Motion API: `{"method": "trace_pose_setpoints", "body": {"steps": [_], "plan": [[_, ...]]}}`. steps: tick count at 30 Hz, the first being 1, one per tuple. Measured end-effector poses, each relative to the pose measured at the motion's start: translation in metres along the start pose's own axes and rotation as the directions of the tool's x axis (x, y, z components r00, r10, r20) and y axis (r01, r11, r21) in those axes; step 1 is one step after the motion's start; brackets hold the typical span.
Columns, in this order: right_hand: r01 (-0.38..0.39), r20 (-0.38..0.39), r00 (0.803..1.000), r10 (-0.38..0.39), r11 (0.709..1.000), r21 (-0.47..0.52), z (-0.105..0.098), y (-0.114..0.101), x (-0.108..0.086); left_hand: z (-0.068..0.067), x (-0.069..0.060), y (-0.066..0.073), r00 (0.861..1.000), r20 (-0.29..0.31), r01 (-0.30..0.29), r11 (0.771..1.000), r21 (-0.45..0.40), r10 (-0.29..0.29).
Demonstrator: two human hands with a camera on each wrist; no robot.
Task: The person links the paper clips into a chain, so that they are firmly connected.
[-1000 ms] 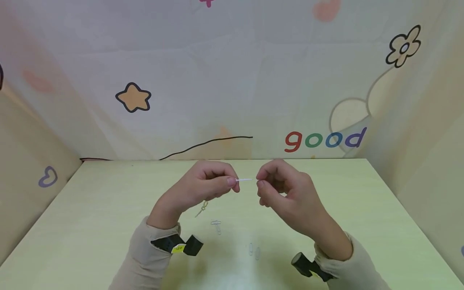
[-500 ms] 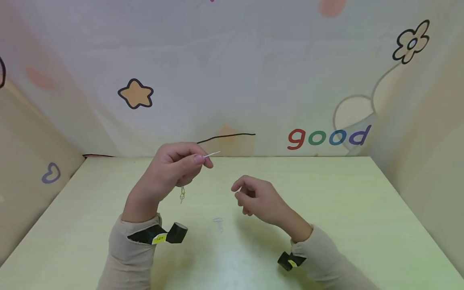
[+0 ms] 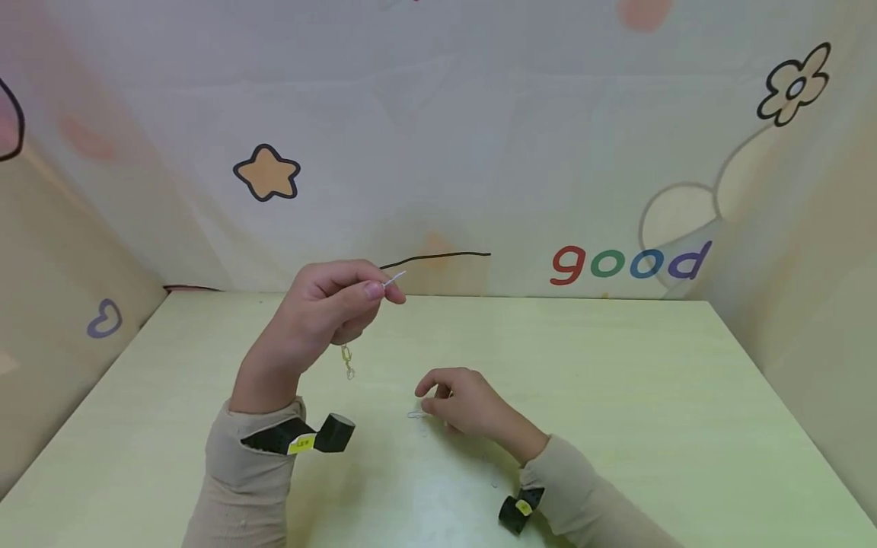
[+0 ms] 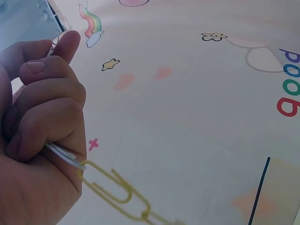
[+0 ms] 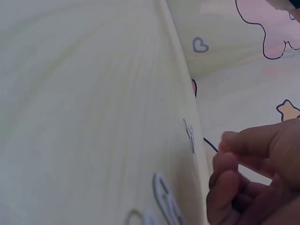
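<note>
My left hand (image 3: 318,308), raised above the table, pinches a white paper clip (image 3: 394,279) between thumb and index finger. From under its curled fingers hangs a chain of linked clips; a yellow paper clip (image 4: 107,195) joins a white one (image 4: 65,155) coming out of the fist. How much of the chain lies inside the fist is hidden. Low over the table is my right hand (image 3: 457,399), its thumb and index finger bent and apart, nothing seen between them. Just by its fingertips lie pale paper clips (image 3: 414,415), also visible in the right wrist view as a small pile (image 5: 190,137).
Other loose paper clips (image 5: 167,202) lie on the pale table (image 3: 603,396), nearer the person. A printed cloth backdrop (image 3: 438,152) rises behind the table's far edge. Each sleeve carries a black wrist camera, the left one (image 3: 336,434) and the right one (image 3: 514,514).
The hands have parted. My left hand has moved left and up with the clip chain. My right hand has come down and left to the clips on the table.
</note>
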State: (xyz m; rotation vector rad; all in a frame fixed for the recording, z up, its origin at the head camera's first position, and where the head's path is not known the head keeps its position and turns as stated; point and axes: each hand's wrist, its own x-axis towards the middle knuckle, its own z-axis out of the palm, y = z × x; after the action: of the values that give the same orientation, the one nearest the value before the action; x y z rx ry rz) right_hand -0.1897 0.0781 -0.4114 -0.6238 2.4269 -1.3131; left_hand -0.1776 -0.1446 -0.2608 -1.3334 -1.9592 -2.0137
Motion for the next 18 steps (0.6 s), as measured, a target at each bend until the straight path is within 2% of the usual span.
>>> {"method": "trace_pose_setpoints", "body": {"steps": [7,13,18], "plan": [[0.024,-0.026,0.999,-0.031,0.972,-0.233,0.0031,0.0040,0.0040,0.0009,0.0030,-0.0018,1.000,0.013,0.004,1.000,0.021,-0.004],[0.052,-0.019,0.998,-0.062,0.941,-0.334,0.0085,0.0030,0.0043,0.0021,0.0018,-0.0041,0.999,0.010,0.032,0.999,0.030,-0.032],[0.012,-0.037,0.999,-0.030,0.909,-0.418,0.0054,0.0012,0.0008,0.0027,0.0013,-0.0064,0.999,0.023,0.034,0.999,0.017,-0.034]]}}
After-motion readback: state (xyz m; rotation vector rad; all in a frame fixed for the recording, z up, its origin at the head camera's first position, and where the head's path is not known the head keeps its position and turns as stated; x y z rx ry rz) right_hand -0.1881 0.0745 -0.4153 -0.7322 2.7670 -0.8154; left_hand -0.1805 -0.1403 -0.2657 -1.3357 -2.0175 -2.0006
